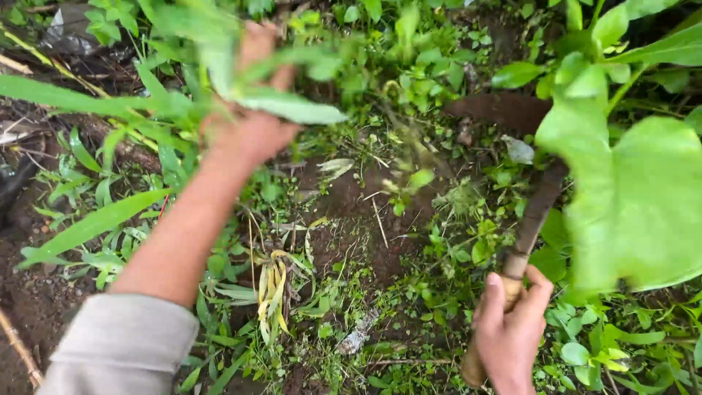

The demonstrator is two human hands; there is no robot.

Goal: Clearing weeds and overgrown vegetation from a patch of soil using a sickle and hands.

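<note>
My left hand [252, 117] reaches forward and grips a clump of long-leaved green weeds [219, 69] at the upper left, its fingers partly hidden by the leaves. My right hand [512, 329] is closed round the wooden handle of a sickle [530, 212]. The sickle's dark curved blade [501, 110] sweeps left over the ground, right of the clump. Bare dark soil [351, 205] lies between the two hands.
A large pale green leaf [629, 197] hangs close to the camera at the right and covers part of the sickle. Low weeds and cut yellowed stalks [274, 289] cover the ground. A thin stick [18, 347] lies at the lower left.
</note>
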